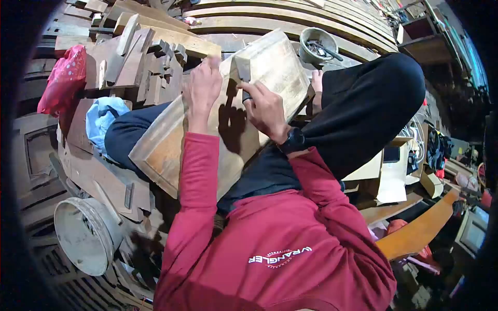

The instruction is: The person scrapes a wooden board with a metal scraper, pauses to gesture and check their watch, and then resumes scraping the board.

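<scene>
Wooden panel (270,67): a flat, pale board with a raised border. It lies slantwise across the person's lap, running from the centre left of the frame to the upper centre. It rests on legs in black trousers (373,98).

Left hand (202,85): at the panel's upper left edge, back of the hand towards the camera. The fingers are close together and bent over the edge, holding the board. Red sleeve to the wrist.

Right hand (265,110): on the panel face, just right of the left hand. Thumb and fingers pinch a small grey block (241,69), which stands against the wood above the knuckles. I cannot tell what the block is made of. Black watch (293,140) on this wrist.

Surroundings:
- Metal bowl (317,44) with small dark hardware in it, just beyond the panel's upper right corner.
- Heap of wooden offcuts (145,57), upper left, near the left hand.
- Red cloth (65,78), far left; blue cloth (104,116) below it, beside the knee.
- White bucket (85,233), lower left, tipped on its side.
- Curved planks (290,15) stacked along the top of the frame.
</scene>
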`<state>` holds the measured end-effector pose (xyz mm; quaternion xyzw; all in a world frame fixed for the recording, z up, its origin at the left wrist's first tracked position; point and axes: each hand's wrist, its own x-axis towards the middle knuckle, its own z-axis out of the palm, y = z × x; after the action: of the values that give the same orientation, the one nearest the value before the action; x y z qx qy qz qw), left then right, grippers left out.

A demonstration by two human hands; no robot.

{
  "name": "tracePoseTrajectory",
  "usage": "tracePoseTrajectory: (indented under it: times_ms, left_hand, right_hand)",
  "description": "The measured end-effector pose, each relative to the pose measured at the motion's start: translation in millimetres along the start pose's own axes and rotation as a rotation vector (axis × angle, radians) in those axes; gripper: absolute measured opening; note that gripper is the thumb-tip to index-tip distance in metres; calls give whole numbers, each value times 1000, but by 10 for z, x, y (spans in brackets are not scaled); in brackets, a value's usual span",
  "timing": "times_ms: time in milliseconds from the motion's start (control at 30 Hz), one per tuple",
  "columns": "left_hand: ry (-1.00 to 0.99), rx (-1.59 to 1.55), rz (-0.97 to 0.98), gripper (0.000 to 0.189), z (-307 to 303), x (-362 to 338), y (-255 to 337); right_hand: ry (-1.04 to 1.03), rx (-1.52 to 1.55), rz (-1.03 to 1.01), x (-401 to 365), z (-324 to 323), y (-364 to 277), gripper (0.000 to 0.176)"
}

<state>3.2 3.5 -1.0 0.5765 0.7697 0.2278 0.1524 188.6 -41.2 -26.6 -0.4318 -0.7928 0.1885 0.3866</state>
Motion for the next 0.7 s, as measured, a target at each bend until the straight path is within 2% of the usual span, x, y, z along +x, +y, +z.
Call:
tracePoseTrajectory:
  times_ms: [100,233,467,533,700]
  left_hand:
    - [-20,61,-53,54,14,24,5]
    - [-35,53,-49,54,-50,-17,59]
    - [-18,37,-22,56,-29,-10,48]
    - [-31,55,-39,56,-49,-52,50]
    - [-15,59,-41,56,-28,-16,55]
  right_hand:
    - [-44,-99,64,-9,110,119,34]
    - [41,58,16,-9,11,-12,38]
    - [0,11,13,-39,49,-13,38]
    - [-24,-10,81,-37,83,1,37]
    - [35,17,36,-26,97,55,33]
